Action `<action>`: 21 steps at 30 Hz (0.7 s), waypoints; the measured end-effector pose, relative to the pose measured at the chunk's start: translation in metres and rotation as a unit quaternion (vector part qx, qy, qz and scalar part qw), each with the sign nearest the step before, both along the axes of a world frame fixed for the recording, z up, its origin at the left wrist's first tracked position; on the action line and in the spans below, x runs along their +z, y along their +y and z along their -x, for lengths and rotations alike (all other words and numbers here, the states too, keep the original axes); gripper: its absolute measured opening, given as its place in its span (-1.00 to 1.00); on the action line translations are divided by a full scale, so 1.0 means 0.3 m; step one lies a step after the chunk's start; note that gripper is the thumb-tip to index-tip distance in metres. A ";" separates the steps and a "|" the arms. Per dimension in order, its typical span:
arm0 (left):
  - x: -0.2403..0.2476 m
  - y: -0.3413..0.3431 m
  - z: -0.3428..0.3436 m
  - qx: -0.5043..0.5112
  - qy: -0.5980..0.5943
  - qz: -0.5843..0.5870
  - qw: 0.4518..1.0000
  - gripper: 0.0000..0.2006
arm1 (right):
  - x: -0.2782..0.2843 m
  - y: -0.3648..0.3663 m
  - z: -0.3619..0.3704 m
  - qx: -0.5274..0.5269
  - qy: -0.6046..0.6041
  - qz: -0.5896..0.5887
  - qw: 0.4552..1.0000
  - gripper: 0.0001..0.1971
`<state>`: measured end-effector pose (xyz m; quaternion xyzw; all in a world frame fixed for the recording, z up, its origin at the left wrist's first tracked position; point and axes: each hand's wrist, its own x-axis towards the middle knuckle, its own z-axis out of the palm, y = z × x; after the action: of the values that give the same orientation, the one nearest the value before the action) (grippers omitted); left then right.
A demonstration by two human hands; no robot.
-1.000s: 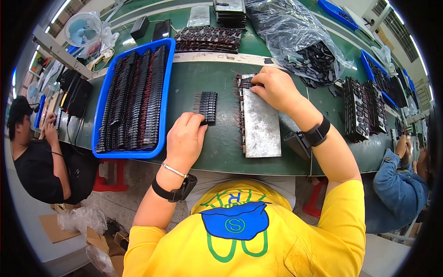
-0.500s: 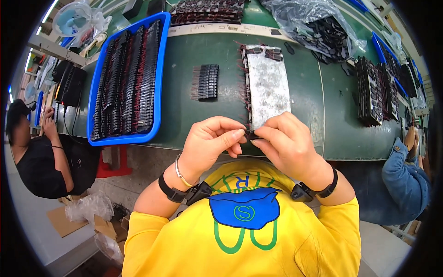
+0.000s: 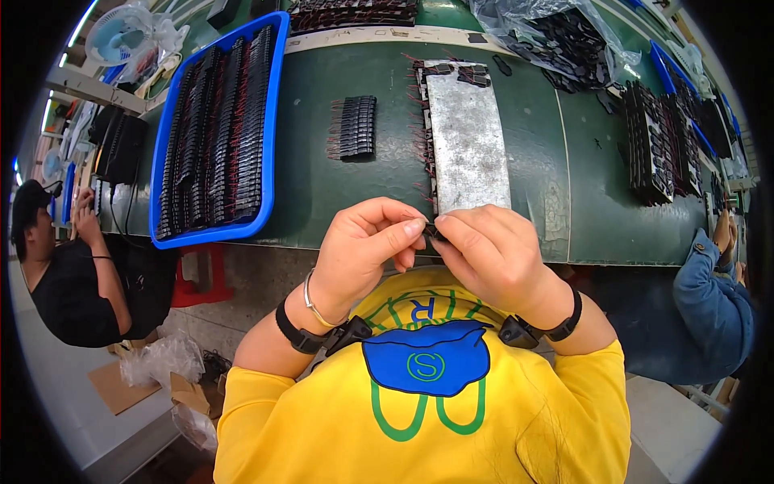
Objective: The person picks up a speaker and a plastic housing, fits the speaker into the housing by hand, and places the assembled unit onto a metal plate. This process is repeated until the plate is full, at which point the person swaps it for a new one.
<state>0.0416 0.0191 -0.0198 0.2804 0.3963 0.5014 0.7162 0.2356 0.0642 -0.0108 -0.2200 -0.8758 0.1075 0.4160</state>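
Note:
A small black part [image 3: 434, 232] is pinched between both my hands just in front of the bench edge; my fingers cover most of it. My left hand [image 3: 369, 248] grips it between thumb and forefinger, and my right hand [image 3: 493, 248] closes on it from the other side. Beyond my fingertips lies a grey metal plate [image 3: 468, 137], its left edge lined with black pieces trailing thin red wires. A pair of black pieces [image 3: 474, 75] rests on its far end. Left of the plate sits a short row of black wired parts [image 3: 358, 127].
A blue tray [image 3: 272, 121] packed with rows of black wired parts stands at the left. Far right of the plate, a clear plastic bag [image 3: 516, 24] spills black pieces. Stacked plates of parts [image 3: 647, 145] stand farther right. Co-workers sit at both sides, one in black [image 3: 76, 282], one in blue denim [image 3: 709, 306].
The bench and its contents sit slightly higher in view. My right fingers have shifted a little left, closer over the small black part; both hands still hold it.

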 end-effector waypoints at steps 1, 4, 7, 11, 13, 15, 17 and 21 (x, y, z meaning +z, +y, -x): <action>0.003 -0.001 0.000 0.003 0.015 -0.004 1.000 -0.89 | 0.003 -0.002 -0.001 0.001 -0.001 0.003 1.000 -0.63; 0.008 -0.004 -0.007 0.008 0.046 -0.012 0.999 -0.89 | 0.007 -0.009 -0.004 0.004 -0.002 0.009 1.000 -0.64; 0.006 -0.007 -0.026 0.071 0.311 -0.224 0.921 -0.86 | 0.004 -0.015 -0.008 0.009 -0.009 0.044 0.999 -0.61; -0.005 -0.008 -0.028 0.112 0.506 -0.444 0.731 -0.80 | 0.005 -0.017 -0.017 0.012 -0.020 0.074 0.997 -0.59; 0.000 -0.009 -0.021 0.104 0.506 -0.458 0.724 -0.79 | 0.003 -0.016 -0.020 0.018 -0.015 0.080 0.997 -0.59; 0.005 -0.009 -0.014 0.089 0.506 -0.485 0.708 -0.76 | 0.001 -0.014 -0.022 0.030 -0.007 0.091 0.995 -0.60; 0.000 -0.007 -0.015 0.089 0.486 -0.477 0.727 -0.77 | -0.001 -0.013 -0.025 0.034 0.005 0.090 0.995 -0.61; -0.011 -0.009 -0.011 0.087 0.433 -0.448 0.777 -0.79 | -0.002 -0.016 -0.029 0.044 0.031 0.084 0.995 -0.65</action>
<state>0.0448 0.0165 -0.0230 0.7215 0.4177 0.5084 0.2157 0.2442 0.0592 -0.0113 -0.2119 -0.8594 0.2054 0.4176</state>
